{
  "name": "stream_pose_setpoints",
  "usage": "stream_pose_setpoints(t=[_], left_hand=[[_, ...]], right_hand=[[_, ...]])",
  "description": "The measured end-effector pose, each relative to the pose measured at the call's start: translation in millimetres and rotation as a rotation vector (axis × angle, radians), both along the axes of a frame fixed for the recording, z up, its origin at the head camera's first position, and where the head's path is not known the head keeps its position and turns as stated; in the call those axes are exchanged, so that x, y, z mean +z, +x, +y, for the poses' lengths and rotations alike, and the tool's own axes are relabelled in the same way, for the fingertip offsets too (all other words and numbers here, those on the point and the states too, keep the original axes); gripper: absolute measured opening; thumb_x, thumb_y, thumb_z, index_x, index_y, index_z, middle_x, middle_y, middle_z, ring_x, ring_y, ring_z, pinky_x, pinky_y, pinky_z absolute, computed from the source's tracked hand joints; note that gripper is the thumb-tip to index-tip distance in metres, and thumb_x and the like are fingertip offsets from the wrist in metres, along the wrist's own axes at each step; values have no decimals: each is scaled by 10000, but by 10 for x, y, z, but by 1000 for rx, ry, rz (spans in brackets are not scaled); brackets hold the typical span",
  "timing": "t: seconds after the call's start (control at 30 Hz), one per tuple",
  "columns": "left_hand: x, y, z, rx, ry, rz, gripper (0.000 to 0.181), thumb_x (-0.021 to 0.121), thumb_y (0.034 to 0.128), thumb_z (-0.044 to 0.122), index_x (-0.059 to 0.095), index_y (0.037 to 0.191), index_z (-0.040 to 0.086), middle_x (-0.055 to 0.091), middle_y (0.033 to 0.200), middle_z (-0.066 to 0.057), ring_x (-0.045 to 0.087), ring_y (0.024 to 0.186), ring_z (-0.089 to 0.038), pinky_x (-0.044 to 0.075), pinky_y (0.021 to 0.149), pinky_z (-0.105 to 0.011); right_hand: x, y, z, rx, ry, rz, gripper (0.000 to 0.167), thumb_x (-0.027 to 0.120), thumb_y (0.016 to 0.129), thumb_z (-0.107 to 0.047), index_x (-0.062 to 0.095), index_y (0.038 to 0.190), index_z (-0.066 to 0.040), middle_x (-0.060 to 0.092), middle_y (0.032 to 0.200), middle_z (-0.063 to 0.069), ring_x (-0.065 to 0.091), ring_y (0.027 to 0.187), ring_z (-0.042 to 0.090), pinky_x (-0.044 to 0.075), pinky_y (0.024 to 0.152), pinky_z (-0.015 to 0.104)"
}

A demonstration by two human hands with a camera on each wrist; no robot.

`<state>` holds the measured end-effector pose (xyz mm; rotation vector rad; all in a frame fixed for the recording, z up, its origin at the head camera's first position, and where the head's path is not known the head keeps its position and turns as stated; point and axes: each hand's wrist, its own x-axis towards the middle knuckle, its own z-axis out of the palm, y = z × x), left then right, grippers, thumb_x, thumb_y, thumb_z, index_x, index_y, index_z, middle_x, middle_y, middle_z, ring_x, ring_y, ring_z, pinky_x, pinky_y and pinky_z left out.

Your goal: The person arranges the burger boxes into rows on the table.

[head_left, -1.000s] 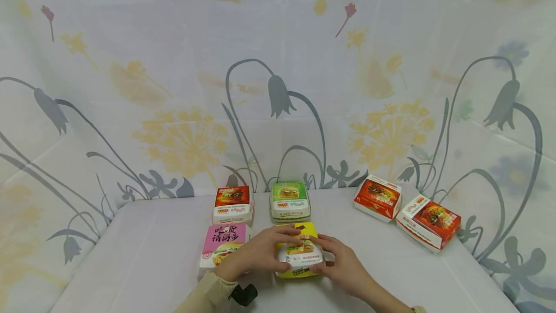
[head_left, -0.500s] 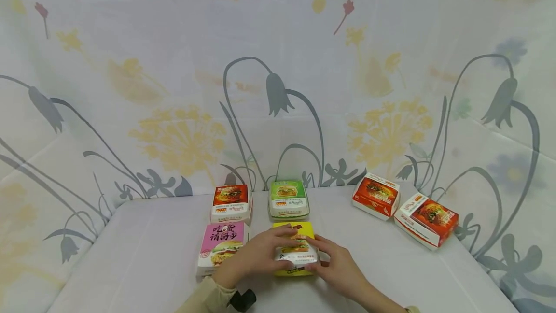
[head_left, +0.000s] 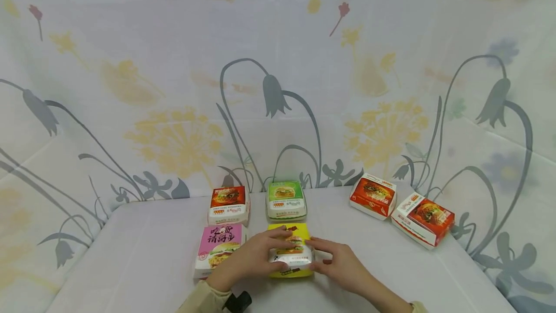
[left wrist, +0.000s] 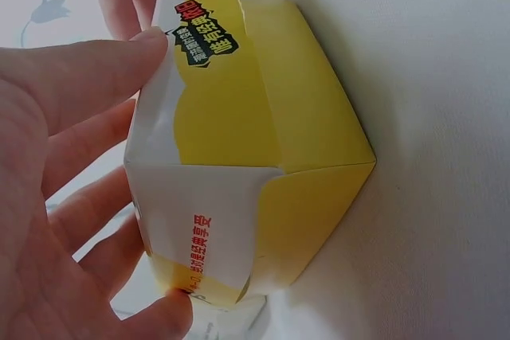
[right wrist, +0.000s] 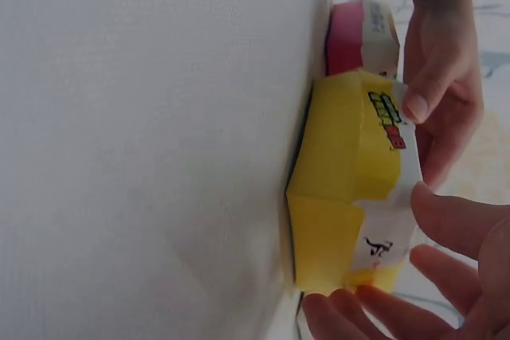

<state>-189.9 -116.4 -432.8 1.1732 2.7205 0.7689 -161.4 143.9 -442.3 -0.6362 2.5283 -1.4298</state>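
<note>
The pink box read 吃货请留步 in dark brush characters. On the yellow box, 唯有经典 stood on one side, red 经典享受 on another. Lettering on the green box and red-and-white boxes was too small to read.

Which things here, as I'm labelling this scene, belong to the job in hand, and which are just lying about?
Job in hand:
yellow burger box
left hand, touching it
right hand, touching it

Seemingly just lying about:
pink box
green box
left red box
farther right red box
nearer right red box
</note>
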Motion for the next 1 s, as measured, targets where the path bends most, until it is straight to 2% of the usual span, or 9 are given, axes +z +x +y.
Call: stream_pose_setpoints(t=[0.1, 0.23, 0.5, 0.67, 0.8, 0.87, 1.0], left_hand=[[-9, 2, -13, 7, 5, -16, 449, 772, 880, 323, 678, 1310, 232, 518, 1463, 46, 400, 1407, -193, 398, 1089, -429], [-11, 18, -22, 24, 13, -53, 451, 764, 884, 326, 672, 1318, 242, 500, 1478, 62, 377, 1421, -189, 380, 1100, -450], [-8, 19, -23, 27, 23, -74, 452, 753, 892, 331, 663, 1329, 255, 487, 1489, 73, 363, 1428, -180, 365, 1111, -448], [3, 20, -29, 21, 21, -64, 451, 746, 898, 326, 657, 1335, 257, 485, 1490, 70, 362, 1428, -180, 369, 1109, -440], [-3, 20, -22, 21, 11, -58, 457, 746, 898, 343, 655, 1338, 261, 484, 1491, 76, 362, 1427, -171, 369, 1110, -429], [-10, 20, -20, 23, 8, -58, 458, 742, 900, 349, 652, 1342, 265, 482, 1493, 79, 361, 1427, -167, 369, 1110, -429], [-16, 28, -24, 31, 9, -63, 455, 738, 902, 352, 652, 1341, 269, 477, 1496, 80, 356, 1430, -169, 370, 1108, -436]], right_hand=[[-5, -25, 43, -26, -24, -12, 498, 784, 863, -166, 639, 1323, -45, 565, 1386, 199, 488, 1295, 435, 569, 840, 391], [9, -85, 126, -81, -30, -9, 499, 764, 881, -171, 624, 1343, -44, 604, 1338, 197, 534, 1263, 397, 555, 878, 413], [178, -283, 419, -277, 12, 20, 473, 745, 902, -187, 632, 1357, -125, 632, 1309, 168, 570, 1239, 354, 541, 908, 457], [279, -398, 700, -343, -48, 53, 482, 702, 943, -194, 586, 1391, -58, 627, 1310, 186, 548, 1256, 389, 523, 936, 473], [348, -481, 939, -396, -54, 46, 504, 649, 983, -236, 534, 1426, -23, 595, 1348, 204, 526, 1272, 371, 518, 932, 367], [378, -526, 1046, -418, -41, 43, 530, 630, 996, -269, 507, 1444, -14, 557, 1383, 228, 495, 1292, 381, 498, 953, 376], [406, -614, 1226, -485, 25, 57, 566, 616, 998, -342, 498, 1456, -32, 543, 1391, 242, 474, 1291, 392, 486, 869, 269]])
